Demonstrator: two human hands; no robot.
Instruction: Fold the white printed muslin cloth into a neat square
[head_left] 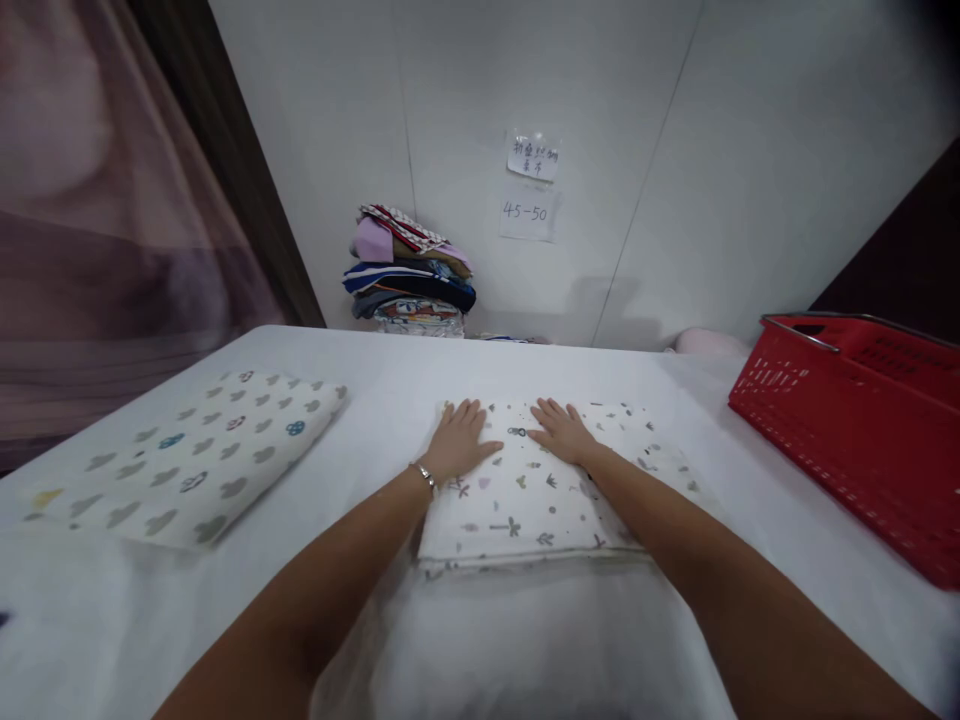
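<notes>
A white cloth with small printed motifs lies folded into a rectangle on the table in front of me. My left hand rests flat on its far left part, fingers spread, with a bracelet round the wrist. Flat on the same cloth, nearer its middle, is my right hand, its fingers stretched out toward the left. Neither hand grips anything. The cloth's layered near edge shows below the hands, while my right forearm covers part of its right side.
Another folded cloth with grey cloud-like shapes lies at the left of the white table. A red plastic basket stands at the right. Behind the table's far edge, folded fabrics are piled against the wall, near two paper signs.
</notes>
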